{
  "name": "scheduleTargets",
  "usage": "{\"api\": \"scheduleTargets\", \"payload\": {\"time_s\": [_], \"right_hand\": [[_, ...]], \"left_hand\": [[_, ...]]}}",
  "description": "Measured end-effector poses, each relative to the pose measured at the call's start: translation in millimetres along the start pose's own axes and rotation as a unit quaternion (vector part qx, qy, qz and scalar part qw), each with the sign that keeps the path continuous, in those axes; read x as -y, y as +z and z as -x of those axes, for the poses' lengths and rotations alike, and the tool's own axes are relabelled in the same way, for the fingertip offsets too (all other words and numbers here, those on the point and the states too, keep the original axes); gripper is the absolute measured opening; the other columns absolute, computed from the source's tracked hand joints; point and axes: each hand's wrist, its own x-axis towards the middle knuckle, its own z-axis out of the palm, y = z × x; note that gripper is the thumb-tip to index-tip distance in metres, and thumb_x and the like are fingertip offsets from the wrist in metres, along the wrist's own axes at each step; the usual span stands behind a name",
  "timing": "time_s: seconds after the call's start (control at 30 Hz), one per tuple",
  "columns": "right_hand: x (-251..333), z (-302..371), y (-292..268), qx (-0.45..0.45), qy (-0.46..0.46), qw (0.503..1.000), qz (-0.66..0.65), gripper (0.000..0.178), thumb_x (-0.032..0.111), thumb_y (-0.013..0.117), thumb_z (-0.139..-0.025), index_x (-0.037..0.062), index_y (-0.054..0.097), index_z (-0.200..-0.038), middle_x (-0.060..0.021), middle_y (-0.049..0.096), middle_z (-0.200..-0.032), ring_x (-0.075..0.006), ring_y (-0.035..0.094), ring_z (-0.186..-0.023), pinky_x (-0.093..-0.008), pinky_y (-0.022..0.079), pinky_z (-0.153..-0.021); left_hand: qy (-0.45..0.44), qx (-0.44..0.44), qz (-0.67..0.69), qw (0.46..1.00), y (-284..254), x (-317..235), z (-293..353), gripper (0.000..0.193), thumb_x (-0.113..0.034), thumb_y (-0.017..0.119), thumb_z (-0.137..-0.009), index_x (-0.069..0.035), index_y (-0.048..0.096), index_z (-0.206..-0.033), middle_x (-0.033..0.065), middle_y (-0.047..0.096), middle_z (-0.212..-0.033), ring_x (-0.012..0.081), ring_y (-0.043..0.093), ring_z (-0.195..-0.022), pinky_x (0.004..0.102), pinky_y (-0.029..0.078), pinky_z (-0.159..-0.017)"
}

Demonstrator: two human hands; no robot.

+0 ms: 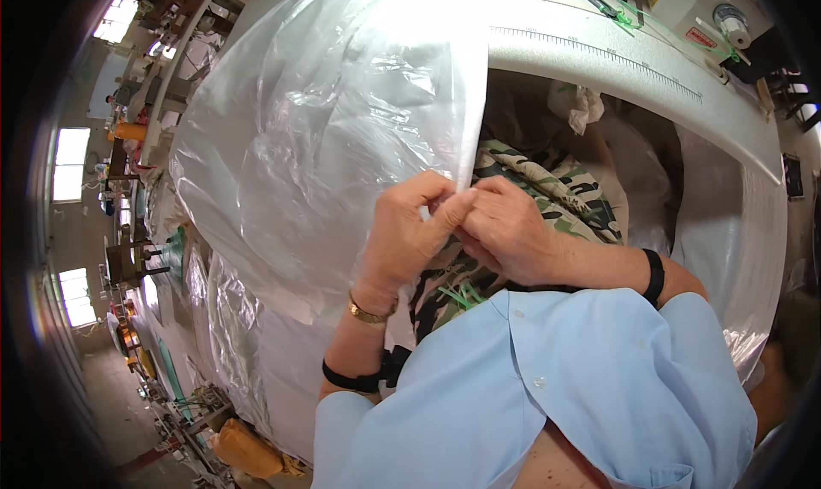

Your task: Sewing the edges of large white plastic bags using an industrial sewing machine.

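Note:
A large sheet of shiny, see-through plastic (316, 130) spreads over the table on the left and hangs toward my lap. Its straight folded edge runs down to my fingers. My left hand (402, 237) is closed in a pinch at the lower end of that edge. Right against it, my right hand (513, 232) is closed too, fingertips pressed on the same edge. The fingers hide the exact spot they grip. Below and behind them lies camouflage cloth (564, 181) over my lap.
A pale sewing machine (710, 14) stands at the far right. Along the table's curved edge runs a printed ruler (599, 51). A slim dark tool with green thread (629, 18) lies beyond. Green thread ends (464, 296) rest by my shirt. Other workstations line the left side, with an orange bundle (244, 449).

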Motion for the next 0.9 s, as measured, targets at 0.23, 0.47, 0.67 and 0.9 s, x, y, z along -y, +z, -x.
{"api": "scheduleTargets", "payload": {"time_s": [0.23,0.47,0.67,0.9], "right_hand": [[-54,-1,5,-0.057,0.224,0.951,-0.204,0.021,0.006,0.059,-0.092,0.0003,0.06,-0.112,-0.0145,0.066,-0.095,-0.0289,0.065,-0.089,-0.0396,0.052,-0.08],[-30,-134,74,0.15,-0.143,0.935,-0.288,0.028,0.015,0.062,-0.084,0.0023,0.066,-0.109,-0.0196,0.065,-0.113,-0.0354,0.064,-0.101,-0.0431,0.051,-0.089],[-74,-80,94,0.124,-0.315,0.938,-0.074,0.029,0.016,0.061,-0.084,0.0027,0.066,-0.109,-0.0212,0.066,-0.111,-0.0364,0.064,-0.102,-0.0434,0.05,-0.089],[-73,-105,-62,0.385,0.061,0.916,0.092,0.014,0.013,0.062,-0.088,0.0034,0.065,-0.098,-0.0158,0.068,-0.089,-0.0324,0.068,-0.082,-0.0422,0.055,-0.074]], "left_hand": [[0.001,-0.014,-0.08,0.997,-40,2,9,0.005,-0.001,0.061,-0.083,0.002,0.064,-0.086,0.0111,0.06,-0.073,0.0212,0.058,-0.068,0.0324,0.045,-0.067],[0.222,-0.079,-0.394,0.888,-71,-84,1,0.014,0.0,0.057,-0.086,0.001,0.064,-0.098,0.0087,0.06,-0.078,0.0231,0.058,-0.073,0.041,0.046,-0.086],[0.23,0.018,-0.479,0.847,-34,-46,10,0.016,0.0,0.059,-0.078,0.0,0.063,-0.094,0.0059,0.05,-0.068,0.022,0.056,-0.07,0.0489,0.037,-0.098],[0.194,-0.071,-0.474,0.856,-1,-2,27,0.011,-0.002,0.061,-0.076,-0.002,0.061,-0.087,0.0042,0.045,-0.065,0.0188,0.052,-0.067,0.0454,0.038,-0.092]]}}
